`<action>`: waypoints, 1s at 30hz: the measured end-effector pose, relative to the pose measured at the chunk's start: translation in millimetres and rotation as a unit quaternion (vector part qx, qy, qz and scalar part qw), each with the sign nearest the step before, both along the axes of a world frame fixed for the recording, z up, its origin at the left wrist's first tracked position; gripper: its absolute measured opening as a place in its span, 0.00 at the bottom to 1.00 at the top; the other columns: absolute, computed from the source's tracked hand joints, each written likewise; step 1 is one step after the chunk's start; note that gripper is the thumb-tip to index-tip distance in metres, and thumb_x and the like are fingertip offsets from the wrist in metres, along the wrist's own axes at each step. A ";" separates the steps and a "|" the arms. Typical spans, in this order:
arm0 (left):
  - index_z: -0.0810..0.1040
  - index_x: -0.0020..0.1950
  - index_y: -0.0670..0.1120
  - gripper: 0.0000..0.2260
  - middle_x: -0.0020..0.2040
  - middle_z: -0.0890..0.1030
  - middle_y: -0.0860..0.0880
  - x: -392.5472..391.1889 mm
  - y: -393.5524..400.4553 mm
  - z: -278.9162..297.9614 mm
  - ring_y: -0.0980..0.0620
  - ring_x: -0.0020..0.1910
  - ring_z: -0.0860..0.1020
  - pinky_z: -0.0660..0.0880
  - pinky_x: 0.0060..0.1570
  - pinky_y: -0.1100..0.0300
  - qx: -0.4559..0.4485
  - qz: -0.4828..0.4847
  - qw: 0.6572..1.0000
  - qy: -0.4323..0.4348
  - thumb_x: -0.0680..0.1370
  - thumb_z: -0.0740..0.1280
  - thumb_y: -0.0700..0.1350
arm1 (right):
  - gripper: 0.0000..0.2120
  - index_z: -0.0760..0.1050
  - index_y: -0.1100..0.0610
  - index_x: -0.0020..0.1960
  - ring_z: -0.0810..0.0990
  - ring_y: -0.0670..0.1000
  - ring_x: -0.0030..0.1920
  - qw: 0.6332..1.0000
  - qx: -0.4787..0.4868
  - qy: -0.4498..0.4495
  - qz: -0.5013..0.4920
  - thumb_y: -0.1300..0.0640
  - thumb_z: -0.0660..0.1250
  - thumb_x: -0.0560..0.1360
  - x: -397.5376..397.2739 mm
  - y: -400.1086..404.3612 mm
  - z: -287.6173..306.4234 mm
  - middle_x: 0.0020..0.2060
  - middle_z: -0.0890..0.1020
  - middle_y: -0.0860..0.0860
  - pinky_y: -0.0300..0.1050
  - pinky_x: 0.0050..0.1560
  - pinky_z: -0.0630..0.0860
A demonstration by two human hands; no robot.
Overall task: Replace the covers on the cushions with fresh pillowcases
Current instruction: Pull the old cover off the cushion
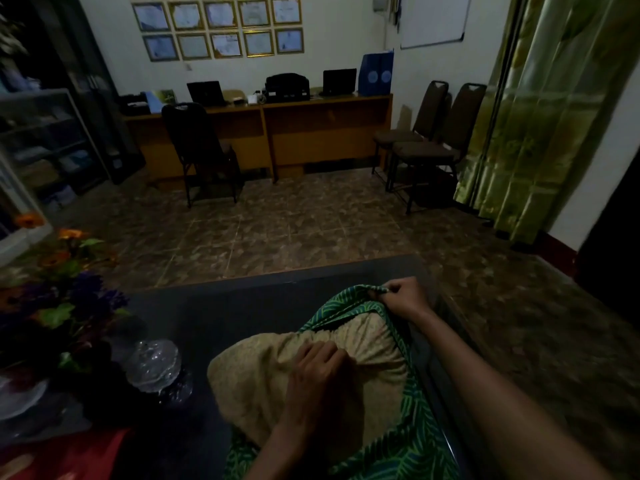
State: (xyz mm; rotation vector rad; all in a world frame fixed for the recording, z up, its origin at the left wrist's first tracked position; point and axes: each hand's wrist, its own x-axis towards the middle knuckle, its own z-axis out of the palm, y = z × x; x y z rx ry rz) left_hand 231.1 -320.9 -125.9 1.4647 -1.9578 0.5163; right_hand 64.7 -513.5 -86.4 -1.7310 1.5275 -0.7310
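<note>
Cushion [263, 382]: tan, lay on the dark desk [221, 317], its far and right sides inside the cover.
Cover [415, 445]: green, leaf-patterned, wrapped round the cushion's right edge.
Left hand [317, 379]: fingers curled, gripped the bunched cushion fabric.
Right hand [401, 294]: pinched the cover's far edge.
Flowers [65, 292]: at the desk's left.
Glass jar [154, 365]: beside the flowers.

Dim office, tiled floor [277, 230], desk [294, 133]
</note>
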 end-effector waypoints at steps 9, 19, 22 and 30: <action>0.76 0.40 0.49 0.05 0.38 0.75 0.52 7.5 27.5 -0.8 0.53 0.40 0.73 0.67 0.46 0.60 -0.017 -0.024 0.999 0.032 0.76 0.66 0.48 | 0.17 0.78 0.53 0.27 0.78 0.51 0.38 0.997 0.064 -0.024 -0.031 0.54 0.80 0.69 -21.2 14.8 -45.9 0.29 0.78 0.53 0.48 0.40 0.71; 0.79 0.61 0.55 0.13 0.58 0.79 0.56 2.5 0.3 -7.5 0.54 0.56 0.78 0.64 0.56 0.63 0.139 0.039 0.984 0.103 0.76 0.71 0.50 | 0.14 0.82 0.52 0.58 0.81 0.40 0.50 0.983 0.123 -0.121 0.057 0.45 0.68 0.79 -52.7 84.8 -17.9 0.54 0.84 0.49 0.28 0.40 0.74; 0.64 0.78 0.51 0.33 0.73 0.67 0.58 8.5 -9.8 0.6 0.54 0.75 0.64 0.60 0.70 0.55 0.220 0.093 0.961 0.137 0.77 0.64 0.64 | 0.23 0.72 0.47 0.69 0.76 0.34 0.50 0.976 0.140 -0.143 0.089 0.48 0.72 0.76 -60.5 121.8 -31.6 0.59 0.80 0.46 0.25 0.40 0.74; 0.75 0.39 0.49 0.11 0.35 0.78 0.49 3.3 -43.4 46.0 0.47 0.35 0.78 0.74 0.36 0.53 0.205 0.088 0.960 0.166 0.76 0.70 0.54 | 0.49 0.60 0.44 0.80 0.67 0.54 0.75 0.976 0.114 -0.182 0.032 0.33 0.77 0.65 -56.6 141.2 -52.6 0.77 0.65 0.48 0.51 0.68 0.70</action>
